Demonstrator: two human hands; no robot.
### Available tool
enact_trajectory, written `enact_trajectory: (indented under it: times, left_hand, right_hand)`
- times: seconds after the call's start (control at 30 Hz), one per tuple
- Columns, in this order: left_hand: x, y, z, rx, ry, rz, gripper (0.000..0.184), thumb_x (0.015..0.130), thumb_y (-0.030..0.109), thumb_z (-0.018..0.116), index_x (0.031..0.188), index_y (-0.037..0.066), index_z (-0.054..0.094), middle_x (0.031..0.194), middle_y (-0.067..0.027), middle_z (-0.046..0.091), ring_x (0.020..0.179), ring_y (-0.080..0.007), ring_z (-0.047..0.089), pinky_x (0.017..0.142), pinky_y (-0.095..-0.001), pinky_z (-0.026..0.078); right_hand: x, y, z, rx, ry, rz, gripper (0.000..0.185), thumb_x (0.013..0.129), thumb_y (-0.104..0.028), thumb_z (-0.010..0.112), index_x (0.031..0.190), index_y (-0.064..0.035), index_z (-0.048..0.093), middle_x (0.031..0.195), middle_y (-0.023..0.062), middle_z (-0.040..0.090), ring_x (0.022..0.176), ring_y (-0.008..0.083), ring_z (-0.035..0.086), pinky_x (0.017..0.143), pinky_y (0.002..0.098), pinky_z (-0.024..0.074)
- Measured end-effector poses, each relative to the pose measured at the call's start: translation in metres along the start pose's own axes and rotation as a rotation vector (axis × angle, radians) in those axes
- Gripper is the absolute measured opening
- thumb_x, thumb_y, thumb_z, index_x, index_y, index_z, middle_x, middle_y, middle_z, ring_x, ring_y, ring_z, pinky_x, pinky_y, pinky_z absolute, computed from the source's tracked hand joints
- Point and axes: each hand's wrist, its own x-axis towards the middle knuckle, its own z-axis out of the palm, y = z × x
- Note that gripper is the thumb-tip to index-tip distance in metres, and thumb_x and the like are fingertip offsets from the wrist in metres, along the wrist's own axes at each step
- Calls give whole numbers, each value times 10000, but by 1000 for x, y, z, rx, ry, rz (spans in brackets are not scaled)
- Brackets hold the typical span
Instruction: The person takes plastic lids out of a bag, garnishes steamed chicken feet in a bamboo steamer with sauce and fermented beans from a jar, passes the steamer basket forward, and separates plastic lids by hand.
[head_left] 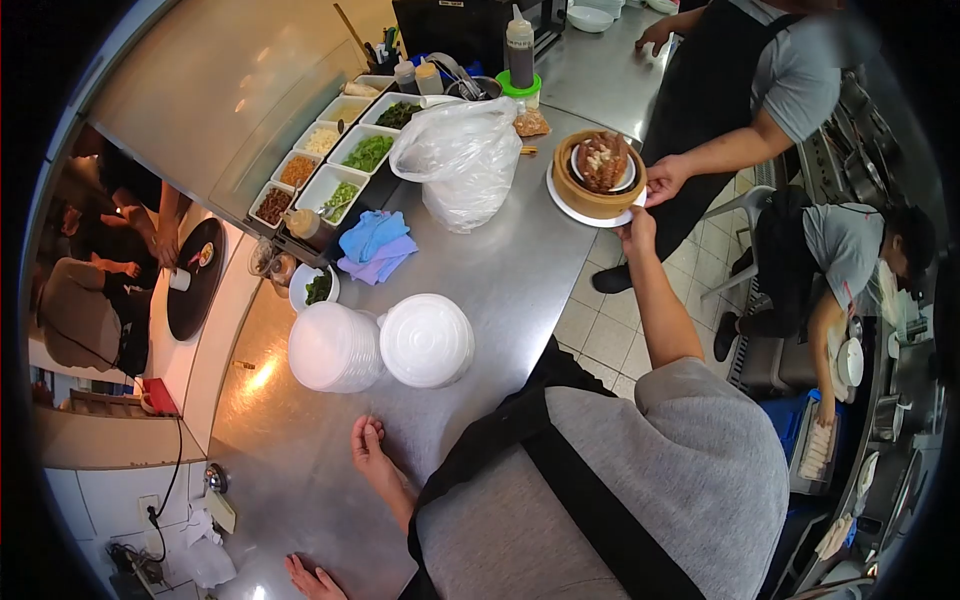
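My right hand (638, 232) grips the near rim of a white plate (572, 211), arm stretched out. On the plate stands a round bamboo steamer (580, 197) with a small dish of brown, saucy food (604, 163) topped with pale bits. A co-worker's hand (667, 180) is at the same plate's right edge. My left hand (371, 448) hovers or rests over the steel counter with fingers loosely curled and nothing visible in them. Beyond it stand a stack of translucent lids (333, 346) and white round containers (427, 339).
Topping trays (366, 152), a plastic bag (455, 165), blue cloths (375, 243) and a bowl of greens (316, 288) line the counter (480, 270). Another hand (314, 578) lies at the bottom edge. One co-worker (715, 90) stands opposite; another (840, 250) bends at the right.
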Motion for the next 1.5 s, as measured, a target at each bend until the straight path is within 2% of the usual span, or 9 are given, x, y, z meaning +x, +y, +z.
enact_trajectory:
  times: [0.23,0.53,0.73,0.83,1.03,1.1,1.17,1.3,1.5]
  left_hand:
    - [-21,43,36,-57,-169,-24,241,915,126,545,1110,-12,575,975,-77,617,839,-139,585,752,-261,476]
    - [-30,53,163,-16,-1068,-113,445,938,178,509,1333,7,396,1296,-109,484,1190,-209,479,935,-333,429]
    - [-26,44,193,17,-744,139,557,951,190,481,1421,19,235,1353,-125,424,1263,-240,407,1026,-371,344]
    - [-26,76,176,-259,-620,-324,524,973,299,440,1390,8,312,1369,-110,402,1265,-218,380,990,-331,376]
    - [-39,85,88,-314,-353,-73,325,951,208,432,1193,4,508,1077,-95,595,947,-189,601,830,-313,506]
    - [-55,98,59,-603,-54,-272,305,916,156,449,1169,2,523,1052,-108,605,902,-207,619,798,-327,522]
    - [-69,83,26,-453,111,-25,304,914,168,454,1154,-4,527,1027,-118,613,871,-210,628,761,-333,530]
    - [-86,26,-43,-448,243,23,297,909,160,466,1132,-24,528,1039,-132,607,867,-215,627,739,-332,525]
    - [-124,-20,-73,-162,441,-10,316,930,203,462,1148,-17,523,1067,-119,595,904,-223,616,784,-338,514]
  right_hand:
    - [-54,14,1,15,-147,-79,218,917,-139,463,1108,-46,513,936,44,623,753,137,626,663,292,542]
    - [-136,17,-32,-107,-338,-29,328,920,-124,483,1223,2,497,1068,55,609,884,127,614,717,265,523]
    - [-211,-32,-9,-216,-537,67,295,930,-143,479,1173,18,526,999,57,630,850,111,622,711,247,528]
    - [-231,-47,16,-242,-693,104,281,931,-147,485,1151,18,540,988,54,632,843,107,619,713,238,518]
    - [-274,-37,80,-365,-1143,365,365,947,-184,476,1241,32,489,1088,82,607,993,140,577,861,270,461]
    - [-273,-13,96,-432,-1312,407,363,966,-218,448,1216,34,521,1130,85,591,1028,146,557,927,302,433]
    - [-293,1,127,-705,-1553,-459,335,952,-223,453,1159,18,561,1176,154,581,1107,269,540,987,343,384]
    - [-308,23,156,-1076,-1680,-1351,473,781,-266,660,1230,-170,543,1369,121,415,1237,304,419,1008,526,307]
    - [-263,36,169,-1207,-1814,-1463,598,723,-330,706,1277,-235,502,1402,112,372,1276,294,374,998,578,278]
